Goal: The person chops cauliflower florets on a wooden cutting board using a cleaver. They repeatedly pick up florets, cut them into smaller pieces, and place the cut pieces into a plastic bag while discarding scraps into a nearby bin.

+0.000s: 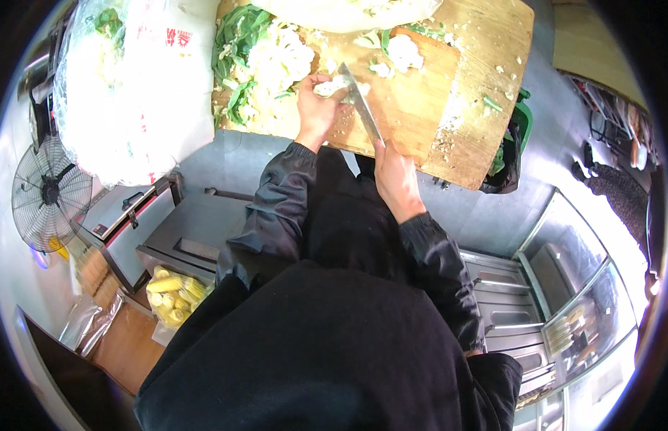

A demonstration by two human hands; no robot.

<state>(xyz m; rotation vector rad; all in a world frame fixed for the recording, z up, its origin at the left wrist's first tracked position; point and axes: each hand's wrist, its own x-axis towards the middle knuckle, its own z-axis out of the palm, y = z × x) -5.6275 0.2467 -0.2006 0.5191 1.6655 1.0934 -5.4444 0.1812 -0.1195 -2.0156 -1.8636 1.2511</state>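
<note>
My left hand (316,108) is closed round a piece of cauliflower (332,86) over the wooden cutting board (413,122). A knife (362,104) is in my right hand (396,179), its fingers wrapped round the handle. The blade points away from me and lies close against the cauliflower piece. To the left of my left hand sits a larger cauliflower heap (280,57) with green leaves (237,36). A few cut florets (404,52) rest farther off on the board. Crumbs and bits of stem are scattered over the wood.
A large white plastic bag (165,86) stands left of the board; another pale bag (348,11) lies at its far edge. A green bin (522,122) with a black liner is at the right. A fan (50,179) and a bag of corn (174,294) are at the left.
</note>
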